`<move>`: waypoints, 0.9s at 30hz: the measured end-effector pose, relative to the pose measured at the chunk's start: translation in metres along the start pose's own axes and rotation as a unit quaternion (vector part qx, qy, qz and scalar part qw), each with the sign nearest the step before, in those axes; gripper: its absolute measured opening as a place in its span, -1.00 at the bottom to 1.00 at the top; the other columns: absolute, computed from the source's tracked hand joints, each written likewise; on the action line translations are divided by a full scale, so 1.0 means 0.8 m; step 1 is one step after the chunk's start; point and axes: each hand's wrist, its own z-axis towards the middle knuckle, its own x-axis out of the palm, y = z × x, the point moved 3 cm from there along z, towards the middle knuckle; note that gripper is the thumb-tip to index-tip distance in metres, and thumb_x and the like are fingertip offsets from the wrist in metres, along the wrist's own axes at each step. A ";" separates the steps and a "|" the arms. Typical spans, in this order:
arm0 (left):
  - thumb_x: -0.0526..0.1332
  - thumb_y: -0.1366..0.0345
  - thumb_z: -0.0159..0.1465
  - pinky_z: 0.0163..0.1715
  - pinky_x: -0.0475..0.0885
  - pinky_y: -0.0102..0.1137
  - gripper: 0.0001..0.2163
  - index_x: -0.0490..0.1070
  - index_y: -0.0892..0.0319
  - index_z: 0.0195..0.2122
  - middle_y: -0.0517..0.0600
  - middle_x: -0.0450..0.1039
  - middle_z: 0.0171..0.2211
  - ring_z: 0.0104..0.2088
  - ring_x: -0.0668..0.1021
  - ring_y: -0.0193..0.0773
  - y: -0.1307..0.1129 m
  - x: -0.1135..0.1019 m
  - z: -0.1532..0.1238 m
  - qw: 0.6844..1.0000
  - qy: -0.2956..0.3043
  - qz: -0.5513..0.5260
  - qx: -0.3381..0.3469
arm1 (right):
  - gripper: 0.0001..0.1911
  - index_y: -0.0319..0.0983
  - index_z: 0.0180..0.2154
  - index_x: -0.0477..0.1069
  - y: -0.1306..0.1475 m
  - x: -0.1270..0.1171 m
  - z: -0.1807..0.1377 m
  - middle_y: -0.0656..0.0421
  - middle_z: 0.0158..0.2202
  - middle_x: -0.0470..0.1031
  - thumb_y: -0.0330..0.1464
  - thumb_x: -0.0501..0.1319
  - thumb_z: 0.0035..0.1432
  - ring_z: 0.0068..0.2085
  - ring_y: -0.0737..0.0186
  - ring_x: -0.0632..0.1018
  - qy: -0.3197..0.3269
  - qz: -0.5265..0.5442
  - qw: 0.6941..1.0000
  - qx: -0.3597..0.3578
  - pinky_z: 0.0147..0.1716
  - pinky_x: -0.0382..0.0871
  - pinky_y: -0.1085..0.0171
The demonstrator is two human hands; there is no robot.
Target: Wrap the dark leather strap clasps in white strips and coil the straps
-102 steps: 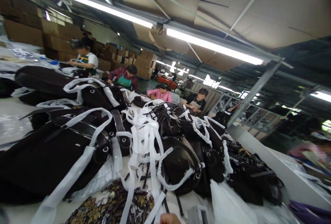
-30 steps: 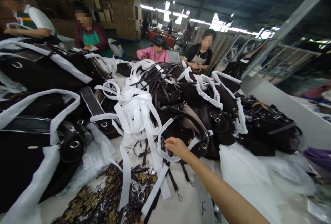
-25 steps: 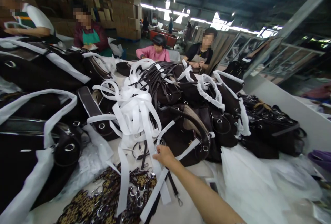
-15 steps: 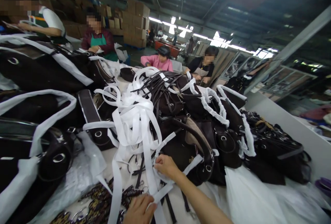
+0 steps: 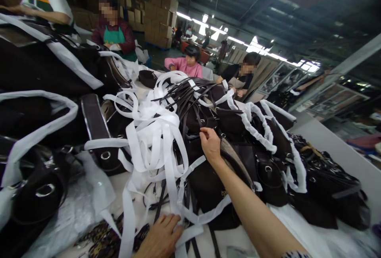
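Note:
My left hand (image 5: 162,237) lies low in the middle, fingers stretched over white wrapping strips (image 5: 171,182), its thumb apart. A short piece of white strip passes by the thumb. My right hand (image 5: 210,145) reaches over a dark brown handbag (image 5: 205,182); its fingertips pinch the lower end of a thin dark strap (image 5: 200,121). That strap hangs from a bundle of dark straps (image 5: 187,91) on top of the pile. White wrapping partly covers the handbag's handle, and my right forearm hides part of the bag.
More dark handbags (image 5: 105,160) with white-wrapped handles crowd both sides. Chains (image 5: 101,238) and clear plastic (image 5: 77,198) lie at the lower left. White sheeting (image 5: 297,226) lies at the lower right. Several people work across the table, including one in a pink top (image 5: 187,66).
My right hand has left the white wrapping by the handbag and moved up and away to the dark straps. My left hand stays low on the strips. The view has shifted slightly.

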 end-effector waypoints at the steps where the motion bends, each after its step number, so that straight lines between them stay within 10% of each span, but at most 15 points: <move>1: 0.28 0.25 0.30 0.04 0.29 -0.17 -0.60 0.32 0.06 0.15 0.09 0.38 0.17 0.11 0.40 -0.01 -0.003 0.000 0.002 0.999 -0.035 0.012 0.025 | -0.67 -0.23 -0.03 0.43 0.004 0.005 0.021 0.01 0.02 0.46 -0.30 0.14 0.18 0.04 0.11 0.47 -0.010 -0.012 1.000 -0.002 0.14 0.28 0.16; 7: 0.25 0.19 0.33 -0.26 0.32 -0.34 -0.89 0.48 0.08 -0.27 -0.01 0.51 -0.07 -0.18 0.51 -0.19 -0.011 0.042 0.032 0.988 -0.121 0.063 0.073 | -0.68 -0.22 -0.27 0.52 -0.017 0.041 0.095 -0.04 -0.10 0.47 -0.45 0.37 -0.18 0.08 -0.15 0.40 -0.022 -0.061 0.996 0.065 0.11 0.23 -0.04; 15: 0.29 0.26 0.30 -0.32 0.31 -0.39 -0.90 0.47 0.09 -0.18 -0.01 0.51 -0.16 -0.25 0.51 -0.22 -0.006 0.056 0.032 0.996 -0.077 0.023 0.036 | -0.62 -0.23 -0.52 0.41 -0.021 0.010 0.079 0.28 -0.64 0.31 -0.03 0.28 -0.06 -0.56 0.35 0.35 0.041 0.113 0.988 0.094 -0.50 0.27 0.31; 20: 0.33 0.26 0.22 -0.09 0.37 -0.33 -0.66 0.40 0.06 0.03 0.02 0.49 -0.07 -0.08 0.50 -0.13 -0.016 0.014 0.021 0.998 0.005 -0.068 -0.012 | -0.51 -0.20 -0.48 0.29 0.089 -0.074 0.064 0.44 -0.70 0.01 0.10 0.20 0.02 -0.68 0.49 0.07 -0.005 0.248 0.968 0.034 -0.69 -0.01 0.40; 27: 0.15 0.40 0.26 -0.08 0.41 -0.39 -0.78 0.49 0.10 -0.11 0.01 0.52 -0.14 -0.11 0.55 -0.19 -0.064 -0.084 -0.015 0.956 -0.091 -0.248 -0.129 | -0.71 -0.24 -0.38 0.40 0.310 -0.246 -0.020 0.48 -0.73 -0.06 -0.14 0.23 0.20 -0.73 0.55 -0.02 -0.007 0.393 0.906 -0.158 -0.73 -0.19 0.41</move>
